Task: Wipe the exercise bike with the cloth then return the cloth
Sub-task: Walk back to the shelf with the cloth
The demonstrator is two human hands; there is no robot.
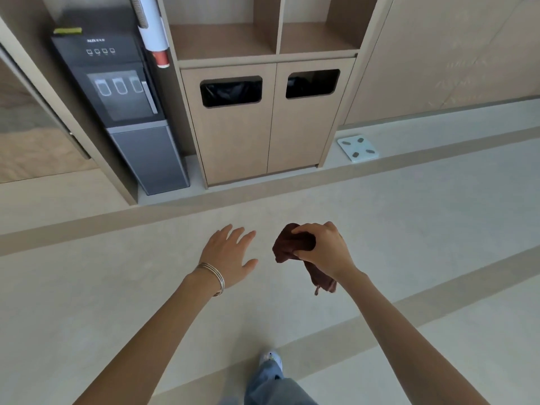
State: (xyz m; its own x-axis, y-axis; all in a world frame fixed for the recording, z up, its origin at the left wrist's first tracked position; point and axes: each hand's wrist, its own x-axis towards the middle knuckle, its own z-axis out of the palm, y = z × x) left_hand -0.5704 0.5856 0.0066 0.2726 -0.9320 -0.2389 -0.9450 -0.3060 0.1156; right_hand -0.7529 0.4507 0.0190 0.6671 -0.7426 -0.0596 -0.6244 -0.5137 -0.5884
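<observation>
Cloth (pixel 295 244) bunched in right hand (pixel 324 249).

Pale floor (pixel 117 258) under scale (pixel 358 148), dispenser (pixel 131 112)

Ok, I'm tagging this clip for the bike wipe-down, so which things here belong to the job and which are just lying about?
Job: brown cloth, gripped by the right hand; left hand, open and empty. No exercise bike in view.
Lying about: water dispenser, bin cabinet, bathroom scale, open shelves.
</observation>
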